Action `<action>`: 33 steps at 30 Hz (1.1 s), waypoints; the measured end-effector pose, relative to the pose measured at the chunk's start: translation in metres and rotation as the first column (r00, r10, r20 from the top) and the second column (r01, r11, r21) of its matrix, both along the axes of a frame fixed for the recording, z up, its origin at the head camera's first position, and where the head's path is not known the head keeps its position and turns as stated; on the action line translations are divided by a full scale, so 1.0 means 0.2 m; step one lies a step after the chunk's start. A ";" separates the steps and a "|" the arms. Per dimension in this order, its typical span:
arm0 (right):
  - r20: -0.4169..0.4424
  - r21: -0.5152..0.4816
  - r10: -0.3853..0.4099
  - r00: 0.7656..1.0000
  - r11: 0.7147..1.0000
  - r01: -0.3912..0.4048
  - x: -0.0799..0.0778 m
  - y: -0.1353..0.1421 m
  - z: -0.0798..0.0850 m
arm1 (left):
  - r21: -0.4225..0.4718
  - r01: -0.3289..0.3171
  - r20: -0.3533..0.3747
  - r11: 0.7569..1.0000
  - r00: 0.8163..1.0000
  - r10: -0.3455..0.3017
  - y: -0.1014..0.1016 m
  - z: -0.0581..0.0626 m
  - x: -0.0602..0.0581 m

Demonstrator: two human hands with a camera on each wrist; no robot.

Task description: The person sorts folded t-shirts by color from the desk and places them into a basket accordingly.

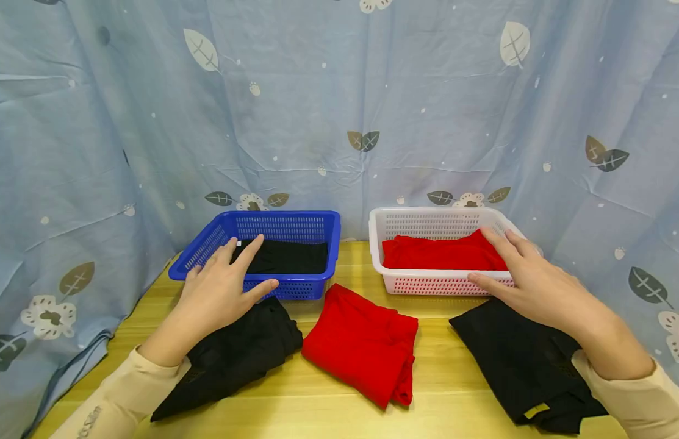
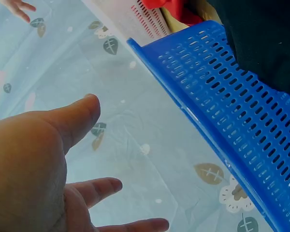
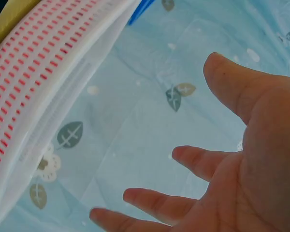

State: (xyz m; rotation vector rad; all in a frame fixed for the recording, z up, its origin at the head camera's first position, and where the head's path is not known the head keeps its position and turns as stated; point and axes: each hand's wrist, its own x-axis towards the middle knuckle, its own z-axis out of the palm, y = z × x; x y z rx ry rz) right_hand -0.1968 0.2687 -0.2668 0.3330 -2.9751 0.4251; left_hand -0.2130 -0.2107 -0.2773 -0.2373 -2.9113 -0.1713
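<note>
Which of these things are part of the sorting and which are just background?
In the job:
blue plastic basket holding folded black cloth
white plastic basket holding folded red cloth
loose red cloth
two loose black cloths
left hand, right hand

Background:
leaf-print blue curtain
wooden table

The head view is evenly and brightly lit by soft, diffuse light; only faint shadows are cast under the folded cloths and baskets on the wooden table [image 1: 443, 390]. No harsh glare is seen. The focus is sharp, with mild wide-angle bending noted at the edges. Both wrist views are washed out and tinted bluish; the left hand [image 2: 34, 169] and right hand [image 3: 241, 159] are rendered close, soft and slightly blurred.
</note>
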 end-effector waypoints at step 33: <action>0.143 -0.252 0.457 0.878 0.875 -0.414 -0.17 -0.58 -0.08 | 0.153 -0.034 0.090 0.988 0.996 0.021 -0.40 -0.12 0.32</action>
